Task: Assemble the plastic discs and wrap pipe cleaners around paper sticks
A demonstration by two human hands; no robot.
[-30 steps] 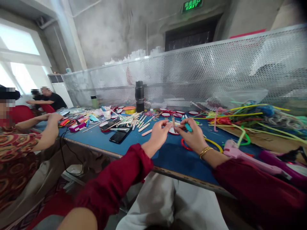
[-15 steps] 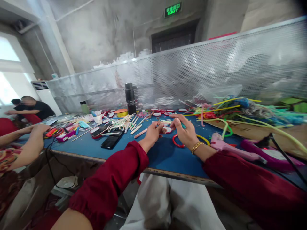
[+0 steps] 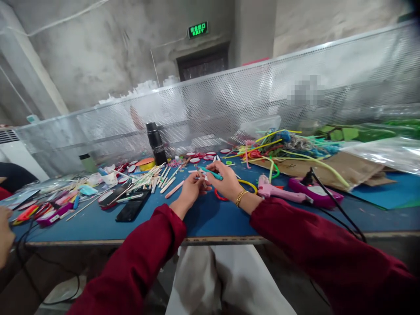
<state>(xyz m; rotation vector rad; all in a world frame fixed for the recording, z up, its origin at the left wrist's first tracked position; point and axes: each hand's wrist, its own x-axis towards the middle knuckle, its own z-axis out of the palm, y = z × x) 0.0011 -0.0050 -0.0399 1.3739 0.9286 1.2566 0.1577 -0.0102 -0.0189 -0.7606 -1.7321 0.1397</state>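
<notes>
In the middle of the head view, my right hand is closed around a slim teal pen-shaped tool. Its thin tip points left, over the fingers of my left hand. That hand is pinched on a small pinkish piece, too small and partly covered to name. The fingertips of both hands are close together above the blue table. Behind and below my right hand lie a red ring and a yellow ring. A pale pink stick rests left of my left hand.
Right of my hands are a pink glue gun and a purple corded device. Leftward lie a black phone and many pale sticks. A black bottle stands behind. Another person's hand shows at the left edge.
The view has turned right. My right hand's fingers, stretched out before, have closed round the teal tool, which now shows plainly and reaches over my left fingertips. The hands have come closer together.
</notes>
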